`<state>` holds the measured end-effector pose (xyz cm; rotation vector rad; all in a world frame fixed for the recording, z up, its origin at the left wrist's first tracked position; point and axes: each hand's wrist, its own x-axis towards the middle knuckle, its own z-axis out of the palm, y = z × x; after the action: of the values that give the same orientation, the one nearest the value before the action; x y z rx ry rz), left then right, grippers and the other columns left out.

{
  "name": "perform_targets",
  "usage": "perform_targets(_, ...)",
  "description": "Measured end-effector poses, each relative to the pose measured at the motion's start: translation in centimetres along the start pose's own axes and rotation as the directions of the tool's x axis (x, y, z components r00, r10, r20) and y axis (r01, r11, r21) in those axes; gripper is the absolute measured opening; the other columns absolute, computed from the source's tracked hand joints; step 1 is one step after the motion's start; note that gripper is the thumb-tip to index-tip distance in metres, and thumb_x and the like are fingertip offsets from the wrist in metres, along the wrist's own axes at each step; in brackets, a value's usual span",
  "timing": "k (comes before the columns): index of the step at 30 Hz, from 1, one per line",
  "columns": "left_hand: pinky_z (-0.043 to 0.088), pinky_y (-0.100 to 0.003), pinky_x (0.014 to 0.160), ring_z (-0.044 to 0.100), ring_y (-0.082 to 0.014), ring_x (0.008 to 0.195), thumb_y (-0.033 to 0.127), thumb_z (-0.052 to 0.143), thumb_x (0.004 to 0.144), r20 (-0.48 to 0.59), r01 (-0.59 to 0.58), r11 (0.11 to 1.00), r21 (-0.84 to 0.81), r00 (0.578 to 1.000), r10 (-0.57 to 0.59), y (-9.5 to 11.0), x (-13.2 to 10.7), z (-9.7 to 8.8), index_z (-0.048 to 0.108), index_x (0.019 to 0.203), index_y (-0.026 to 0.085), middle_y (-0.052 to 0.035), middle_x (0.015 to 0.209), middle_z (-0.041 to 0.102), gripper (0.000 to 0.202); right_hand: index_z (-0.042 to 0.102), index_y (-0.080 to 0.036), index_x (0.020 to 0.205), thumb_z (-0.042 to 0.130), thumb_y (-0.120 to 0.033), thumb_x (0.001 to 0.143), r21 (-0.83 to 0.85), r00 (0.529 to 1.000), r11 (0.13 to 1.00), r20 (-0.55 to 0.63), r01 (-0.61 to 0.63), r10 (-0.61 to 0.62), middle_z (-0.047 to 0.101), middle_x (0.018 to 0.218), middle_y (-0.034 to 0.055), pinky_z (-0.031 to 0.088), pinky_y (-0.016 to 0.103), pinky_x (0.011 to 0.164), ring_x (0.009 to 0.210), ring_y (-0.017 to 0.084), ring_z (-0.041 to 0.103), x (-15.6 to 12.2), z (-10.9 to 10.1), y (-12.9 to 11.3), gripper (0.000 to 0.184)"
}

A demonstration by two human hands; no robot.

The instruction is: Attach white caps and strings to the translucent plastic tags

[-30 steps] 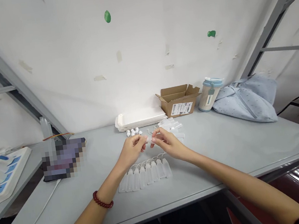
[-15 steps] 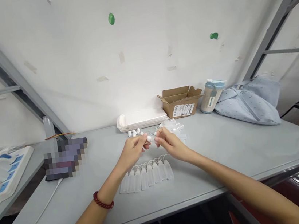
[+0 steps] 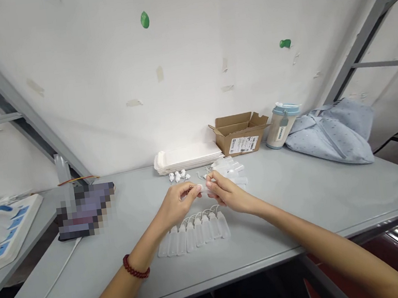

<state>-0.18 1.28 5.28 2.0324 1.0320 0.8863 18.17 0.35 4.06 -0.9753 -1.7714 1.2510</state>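
Above the table, my left hand and my right hand meet fingertip to fingertip. Both pinch a small white plastic piece that looks like a bottle cap; the fingers cover much of it. Below them lies a row of several translucent squeeze bottles, side by side, with thin white cords at their tops. Just beyond my left hand are several loose white caps. More clear bottles lie behind my right hand, partly hidden by it.
Against the wall sit a stack of flat white trays, an open cardboard box, a lidded cup and a light blue cloth bag. A phone with a white cable lies at the left, near a power strip.
My fingertips have come closer together around the small white piece, with the right hand shifting slightly left. The view has shifted a little; the bottles and caps lie as before.
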Motion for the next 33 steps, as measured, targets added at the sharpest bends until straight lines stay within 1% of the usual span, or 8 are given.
perform_targets(5, 0.040, -0.026, 0.065, 0.056, -0.0172, 0.073, 0.043, 0.045, 0.088, -0.036, -0.037, 0.996, 0.080, 0.999, 0.040, -0.1, 0.1, 0.2, 0.063, 0.074, 0.019, -0.0026, 0.079, 0.066, 0.032, 0.033, -0.023, 0.088, 0.040, -0.056, 0.089, 0.084, 0.998, 0.995, 0.008, -0.056, 0.055, 0.038, 0.065, -0.0060, 0.031, 0.020, 0.046, 0.056, 0.010, 0.040, 0.3, -0.4, 0.1, 0.033)
perform_targets(11, 0.042, -0.026, 0.062, 0.054, -0.0157, 0.063, 0.050, 0.041, 0.088, -0.047, 0.075, 0.996, -0.039, 0.996, -0.077, -0.3, 0.4, 0.3, 0.055, 0.062, 0.018, -0.0006, 0.061, 0.057, 0.044, 0.036, -0.021, 0.086, 0.036, -0.037, 0.093, -0.233, 0.984, 0.962, -0.073, 0.144, -0.165, 0.046, 0.066, -0.0033, 0.035, 0.027, 0.059, 0.060, 0.012, 0.041, 0.2, 0.1, 0.1, 0.017)
perform_targets(14, 0.038, -0.025, 0.055, 0.051, -0.0147, 0.057, 0.051, 0.044, 0.086, -0.066, 0.089, 0.996, -0.018, 0.994, -0.090, -0.3, 0.4, 0.4, 0.054, 0.058, 0.018, 0.0006, 0.055, 0.052, 0.045, 0.036, -0.022, 0.085, 0.038, -0.033, 0.093, -0.289, 0.976, 0.942, -0.077, 0.173, -0.203, 0.046, 0.067, -0.0027, 0.034, 0.027, 0.059, 0.061, 0.013, 0.043, 0.1, 0.3, 0.0, 0.014)
perform_targets(18, 0.035, -0.025, 0.053, 0.049, -0.0143, 0.056, 0.051, 0.046, 0.084, -0.079, 0.086, 0.996, 0.001, 0.993, -0.086, 0.1, 0.3, 0.5, 0.056, 0.059, 0.017, 0.0004, 0.055, 0.053, 0.043, 0.035, -0.022, 0.082, 0.039, -0.038, 0.092, -0.144, 0.990, 0.982, -0.042, 0.125, -0.133, 0.043, 0.064, -0.0043, 0.033, 0.024, 0.052, 0.056, 0.011, 0.039, 0.1, 0.3, 0.1, 0.019)
perform_targets(24, 0.039, -0.026, 0.059, 0.052, -0.0147, 0.061, 0.045, 0.049, 0.085, -0.054, 0.028, 0.998, 0.063, 0.998, -0.025, 0.4, 0.0, 0.3, 0.059, 0.062, 0.018, -0.0005, 0.064, 0.060, 0.037, 0.037, -0.023, 0.084, 0.052, -0.054, 0.083, 0.171, 0.995, 0.981, 0.061, -0.089, 0.080, 0.040, 0.062, -0.0058, 0.030, 0.018, 0.041, 0.054, 0.009, 0.041, 0.4, -0.4, 0.2, 0.035)
perform_targets(30, 0.043, -0.028, 0.071, 0.057, -0.0170, 0.071, 0.041, 0.053, 0.085, -0.074, -0.079, 0.996, 0.038, 0.994, 0.082, 0.0, 0.0, 0.2, 0.061, 0.057, 0.019, -0.0019, 0.065, 0.062, 0.036, 0.037, -0.021, 0.080, 0.058, -0.051, 0.081, 0.365, 0.915, 0.870, 0.350, -0.332, 0.203, 0.041, 0.057, -0.0080, 0.021, 0.017, 0.040, 0.042, 0.003, 0.020, 0.5, -1.8, -0.6, 0.036)
perform_targets(32, 0.045, -0.028, 0.073, 0.058, -0.0169, 0.072, 0.041, 0.049, 0.086, -0.164, -0.082, 0.997, -0.005, 0.983, 0.080, -0.5, 0.3, -0.4, 0.064, 0.061, 0.018, -0.0027, 0.067, 0.064, 0.037, 0.038, -0.022, 0.081, 0.057, -0.051, 0.081, 0.355, 0.940, 0.890, 0.285, -0.286, 0.188, 0.042, 0.057, -0.0078, 0.022, 0.018, 0.041, 0.041, 0.003, 0.021, 0.7, -2.6, -0.8, 0.035)
perform_targets(33, 0.046, -0.028, 0.072, 0.059, -0.0169, 0.072, 0.042, 0.046, 0.087, -0.230, -0.056, 0.998, -0.019, 0.972, 0.050, -0.9, 0.6, -0.9, 0.066, 0.068, 0.018, -0.0032, 0.070, 0.066, 0.036, 0.037, -0.022, 0.082, 0.056, -0.052, 0.081, 0.337, 0.970, 0.917, 0.181, -0.215, 0.161, 0.044, 0.058, -0.0071, 0.023, 0.019, 0.042, 0.042, 0.005, 0.026, 0.9, -3.1, -0.7, 0.035)
